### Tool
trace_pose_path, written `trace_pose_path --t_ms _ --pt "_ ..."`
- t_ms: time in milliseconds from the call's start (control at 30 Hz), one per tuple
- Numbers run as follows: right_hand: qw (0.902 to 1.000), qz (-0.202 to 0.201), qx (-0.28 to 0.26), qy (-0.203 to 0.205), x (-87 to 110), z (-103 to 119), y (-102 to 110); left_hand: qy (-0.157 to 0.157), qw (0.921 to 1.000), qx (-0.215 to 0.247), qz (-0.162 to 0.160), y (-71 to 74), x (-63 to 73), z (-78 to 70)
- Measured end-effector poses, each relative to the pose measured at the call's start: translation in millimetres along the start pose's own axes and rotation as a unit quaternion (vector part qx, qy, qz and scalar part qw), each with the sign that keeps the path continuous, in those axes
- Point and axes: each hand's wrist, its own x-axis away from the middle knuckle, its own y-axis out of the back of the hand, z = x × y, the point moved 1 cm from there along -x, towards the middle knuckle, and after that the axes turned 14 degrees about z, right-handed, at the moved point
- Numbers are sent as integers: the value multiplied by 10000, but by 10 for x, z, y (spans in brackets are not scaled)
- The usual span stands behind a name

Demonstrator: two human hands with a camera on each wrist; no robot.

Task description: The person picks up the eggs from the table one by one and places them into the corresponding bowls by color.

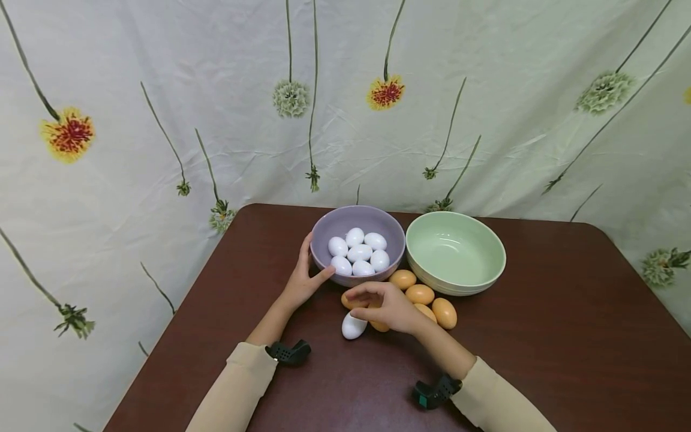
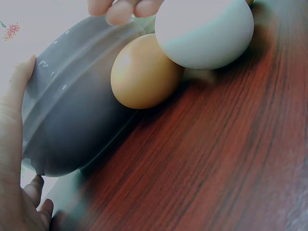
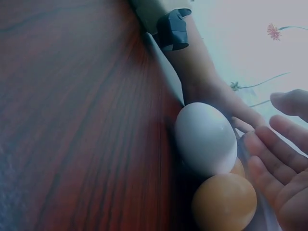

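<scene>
My left hand (image 1: 302,285) holds the side of a purple bowl (image 1: 323,231), its thumb at the near rim and its fingers along the outer left wall. Several white eggs (image 1: 359,252) lie in that bowl. In front of it my right hand (image 1: 393,309) hovers over brown eggs, fingers spread and loosely bent, with nothing held. One white egg (image 1: 353,326) rests on the table just under its fingertips. The right wrist view shows this white egg (image 3: 206,139) beside a brown egg (image 3: 224,202), apart from the fingers. My right hand partly hides some brown eggs.
A pale green bowl (image 1: 453,252) with no eggs inside stands right of the purple one. Several brown eggs (image 1: 444,313) lie before the two bowls on the dark wooden table (image 1: 556,312). A flowered cloth (image 1: 345,138) hangs behind the table.
</scene>
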Motion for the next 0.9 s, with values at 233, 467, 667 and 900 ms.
trace_pose_path --t_ms 233,467,667,900 --pt "9960 322 834 -78 29 20 -19 -4 10000 30 -8 -4 7 -5" --pt "9838 588 1692 -25 16 81 -39 -4 10000 34 11 -8 10 -4" --pt "9780 856 1900 -115 12 87 -66 37 10000 9 21 -4 12 3" --pt "9650 1177 2342 -88 13 102 -132 121 9999 -15 6 0 16 -4"
